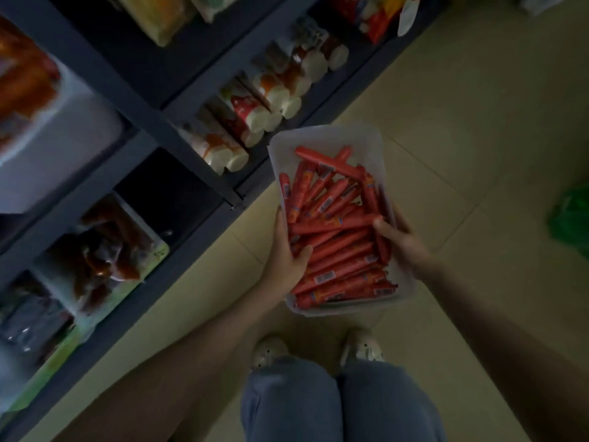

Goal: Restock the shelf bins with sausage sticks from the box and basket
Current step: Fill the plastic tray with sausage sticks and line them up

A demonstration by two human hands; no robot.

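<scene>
- Pale beige floor tiles [446, 100], smooth and square with thin grout lines, fill the right side of a dimly lit aisle.
- Dark, flat-edged metal shelf [178, 100] runs diagonally along the left, and its tiers carry stock.
- Round, white-bottomed tubs [271, 100] lie on their sides in a row on a lower tier, just beside the far end of the bin.
- Glossy clear packets [102, 253] with dark red-brown contents sit in a pale tray at lower left, too blurred for detail.
- Translucent white plastic bin [325, 134], rectangular with rounded corners, is held above the floor in front of the shelf.
- Slim red sausage sticks [334, 231], cylindrical in shiny wrap with small labels, lie piled loosely inside the bin, two of them crossed at its far end.
- The left hand [288, 250] grips the bin's left wall, with the thumb curled over the rim onto the pile.
- The right hand [403, 240] grips the right wall, with the thumb hooked over the rim and touching the sticks.
- A crumpled green bag [570, 215] lies on the floor at the right edge.
- Blue jeans [290, 403] and pale shoes [363, 346] show below the bin.
</scene>
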